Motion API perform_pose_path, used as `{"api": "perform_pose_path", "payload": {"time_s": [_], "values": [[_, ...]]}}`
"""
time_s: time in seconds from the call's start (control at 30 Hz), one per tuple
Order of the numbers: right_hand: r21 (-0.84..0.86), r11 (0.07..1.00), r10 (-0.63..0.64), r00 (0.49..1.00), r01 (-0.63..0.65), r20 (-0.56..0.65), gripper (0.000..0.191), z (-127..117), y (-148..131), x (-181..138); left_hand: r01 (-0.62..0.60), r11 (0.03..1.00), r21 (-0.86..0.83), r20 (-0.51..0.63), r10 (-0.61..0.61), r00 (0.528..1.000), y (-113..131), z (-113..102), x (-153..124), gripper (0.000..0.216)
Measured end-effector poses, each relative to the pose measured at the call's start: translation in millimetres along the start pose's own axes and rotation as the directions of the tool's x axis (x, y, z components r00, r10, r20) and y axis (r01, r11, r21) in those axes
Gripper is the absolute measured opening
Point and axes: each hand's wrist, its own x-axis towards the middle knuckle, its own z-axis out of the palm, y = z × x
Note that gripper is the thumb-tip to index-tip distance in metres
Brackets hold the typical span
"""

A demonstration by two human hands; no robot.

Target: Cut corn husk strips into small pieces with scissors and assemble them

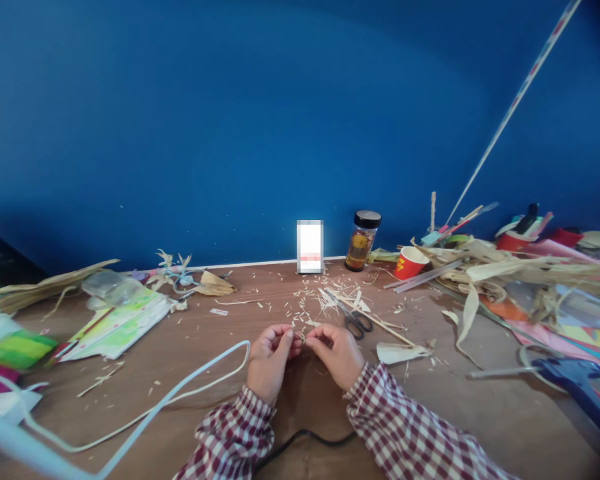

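My left hand [274,360] and my right hand [336,353] meet over the middle of the table, fingertips closed in a pinch. Between them shows a thin straw-coloured strip [303,338], probably dried husk; most of it is hidden by the fingers. Just beyond my right hand lie black-handled scissors [359,324], their blades pointing away among pale cut scraps [333,301]. A thin stick [387,327] rests beside the scissors, and a piece of dried corn husk [403,352] lies to the right.
Behind stand a glowing screen [310,245], a dark-lidded jar [363,241] and a red paper cup [410,263]. Corn husks [510,267] heap at right, above a blue glue gun [575,380]. A white cable [180,397] loops at left; a black cable [320,437] runs between my forearms.
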Motion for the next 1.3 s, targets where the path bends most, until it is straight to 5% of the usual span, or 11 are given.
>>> {"api": "perform_pose_path", "payload": {"time_s": [0.3,0.87,1.3], "values": [[-0.114,0.992,-0.048,0.999,0.046,-0.015,0.011,4,6,0,-0.003,1.0,-0.019,-0.004,0.003,1.0,3,0,-2,0.027],[-0.299,0.94,-0.194,0.979,0.167,-0.062,0.009,1,2,-2,0.107,0.927,-0.359,0.048,-0.096,0.994,13,6,-4,0.024],[-0.352,0.913,-0.244,0.968,0.208,-0.061,0.009,-1,1,-3,0.092,0.967,-0.237,0.069,-0.078,0.995,11,2,-5,0.025]]}}
